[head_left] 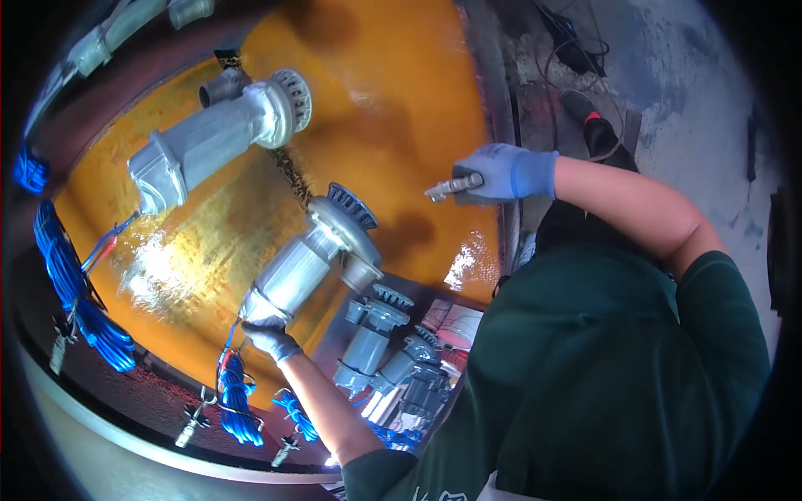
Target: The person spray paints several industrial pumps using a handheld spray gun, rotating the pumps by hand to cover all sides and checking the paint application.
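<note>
My left hand (pixel 269 336), in a grey glove, grips the lower end of a grey motor unit (pixel 311 255) with a toothed flange that stands tilted on the glossy orange surface (pixel 393 100). My right hand (pixel 501 173), in a blue-grey glove, is raised over the orange surface's right side and holds a small metal tool (pixel 451 186) that points left toward the motor. A second grey motor unit (pixel 213 134) lies mounted higher up on the left, apart from both hands.
Several more grey motor units (pixel 384 346) lie in a pile below the held one. Blue coiled cables (pixel 75 292) with metal plugs hang along the dark rim at left and bottom. A black power tool (pixel 595 125) and cords rest on the grey floor at right.
</note>
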`<state>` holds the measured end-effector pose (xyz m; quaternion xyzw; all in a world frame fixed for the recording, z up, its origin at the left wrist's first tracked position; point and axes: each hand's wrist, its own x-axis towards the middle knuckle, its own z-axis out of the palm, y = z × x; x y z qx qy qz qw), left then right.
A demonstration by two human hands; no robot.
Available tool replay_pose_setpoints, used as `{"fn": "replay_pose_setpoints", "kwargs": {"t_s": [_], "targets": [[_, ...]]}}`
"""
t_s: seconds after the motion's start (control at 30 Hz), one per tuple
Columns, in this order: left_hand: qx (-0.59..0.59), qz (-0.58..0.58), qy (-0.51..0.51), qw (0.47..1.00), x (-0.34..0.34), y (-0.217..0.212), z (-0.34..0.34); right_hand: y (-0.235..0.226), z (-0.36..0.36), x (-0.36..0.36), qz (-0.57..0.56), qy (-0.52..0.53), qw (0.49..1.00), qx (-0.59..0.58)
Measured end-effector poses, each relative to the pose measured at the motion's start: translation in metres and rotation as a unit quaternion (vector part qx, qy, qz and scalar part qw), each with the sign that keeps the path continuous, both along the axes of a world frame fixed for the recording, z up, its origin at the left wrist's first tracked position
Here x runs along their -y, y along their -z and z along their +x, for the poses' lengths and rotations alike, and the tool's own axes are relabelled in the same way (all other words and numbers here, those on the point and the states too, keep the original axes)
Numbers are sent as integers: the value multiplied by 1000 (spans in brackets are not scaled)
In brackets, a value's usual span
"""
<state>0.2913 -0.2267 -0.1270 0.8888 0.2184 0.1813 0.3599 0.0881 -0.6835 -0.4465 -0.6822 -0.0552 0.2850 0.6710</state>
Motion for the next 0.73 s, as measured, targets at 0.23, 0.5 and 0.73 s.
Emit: {"fn": "replay_pose_setpoints", "kwargs": {"t_s": [0.23,0.5,0.73], "targets": [[-69,879,266,390,27,-30,-14,74,-41,-39,262,174,948,-44],[-136,572,288,756,86,-14,-22,114,-55,-41,349,306,882,-78],[-127,712,305,619,99,-21,-17,113,-61,-25,358,200,911,-35]]}}
